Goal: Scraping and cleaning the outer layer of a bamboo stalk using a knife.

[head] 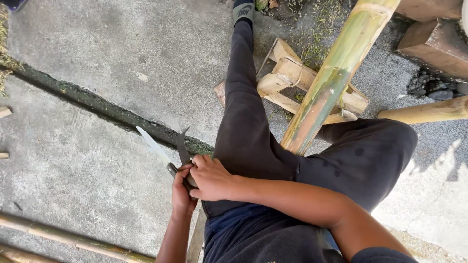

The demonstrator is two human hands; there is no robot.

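My left hand [181, 196] and my right hand [210, 178] meet beside my left thigh, both closed around tool handles. A bright, straight-bladed knife [152, 144] sticks up and left from my left hand. A dark, curved blade [184, 146] rises just to its right, its base under my right hand's fingers. The handles are mostly hidden by my fingers. My right forearm crosses over my lap. A thick green-yellow bamboo pole [336, 73] slants between my legs, its near end against my dark trousers.
The pole lies over a small wooden stand [287, 78] on the concrete. Thin bamboo poles [73, 238] lie at the bottom left, another pole [429, 111] at the right. Wooden blocks [434, 41] sit top right. A mossy crack [97, 104] crosses the slab.
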